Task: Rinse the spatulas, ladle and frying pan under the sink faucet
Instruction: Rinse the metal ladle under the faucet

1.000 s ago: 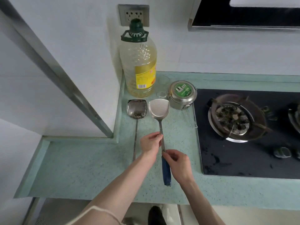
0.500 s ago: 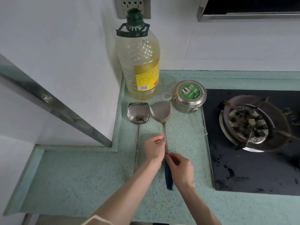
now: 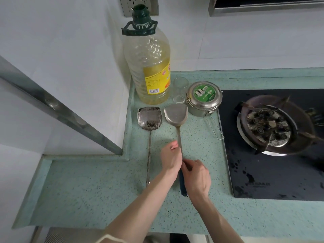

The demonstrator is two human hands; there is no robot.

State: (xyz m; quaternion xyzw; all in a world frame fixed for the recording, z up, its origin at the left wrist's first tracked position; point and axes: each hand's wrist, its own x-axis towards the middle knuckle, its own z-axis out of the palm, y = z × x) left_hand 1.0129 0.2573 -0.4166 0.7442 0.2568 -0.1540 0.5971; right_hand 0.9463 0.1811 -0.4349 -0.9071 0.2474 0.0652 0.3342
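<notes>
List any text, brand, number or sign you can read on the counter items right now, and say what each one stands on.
Nothing can be quoted with confidence.
Oil bottle: yellow label with red characters, small print and a barcode, all too blurred to read.
Steel lunch box: green lid sticker with white print, too small to read.
Cooktop: faint brand mark on the front edge, unreadable.
Spatula and other spatula: no markings visible.

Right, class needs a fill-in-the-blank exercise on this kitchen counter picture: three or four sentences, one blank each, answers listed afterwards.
1. Both hands, the left hand and the right hand, grip the spatula with the ____ handle.
2. The all-metal spatula lies to the ____ of the held spatula.
3. The oil bottle has a ____ cap.
4. The round steel tin stands between the drinking glass and the ____.

Answers: blue; left; green; stove
</notes>
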